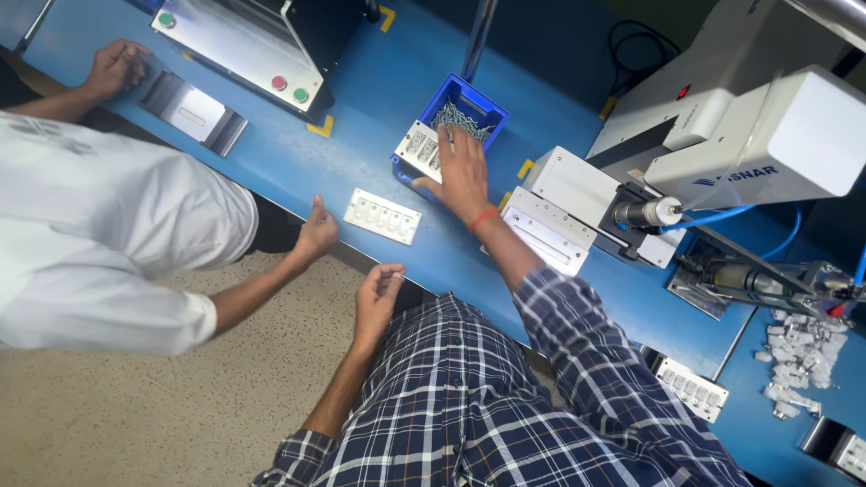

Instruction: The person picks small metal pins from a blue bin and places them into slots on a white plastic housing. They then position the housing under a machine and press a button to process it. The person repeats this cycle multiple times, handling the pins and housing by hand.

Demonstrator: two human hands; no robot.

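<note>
Bench (406, 81): long blue worktop running across the view; its near edge passes just in front of the person's body; bare blue shows between the machines.
White machine (767, 126): bulky housing at the right, with blue hoses and a metal nozzle pointing left; it closes off the right side of the reach.
Steel machine (244, 41): box with red and green buttons at the top left; a co-worker in a white shirt stands by it, one hand (115, 68) up at its side, the other hand (316, 233) on the bench edge.
Blue bin (465, 108): small open tray between the two machines, filled with small metal screws (460, 117); a white switch plate (419, 144) leans on its near rim.
Loose plate (382, 215): a second white switch plate lies flat, left of the bin, apart from it.
Right hand (463, 176): fingers spread, reaching down into the bin and touching the screws; whether any are gripped I cannot tell.
Left hand (377, 293): loosely curled at the bench edge, holding nothing that shows.
Handling: the screws look light, hard and slippery, likely to scatter; best pinched a few at a time from the top of the heap; the bin walls are low, and open room lies mostly to the left.
</note>
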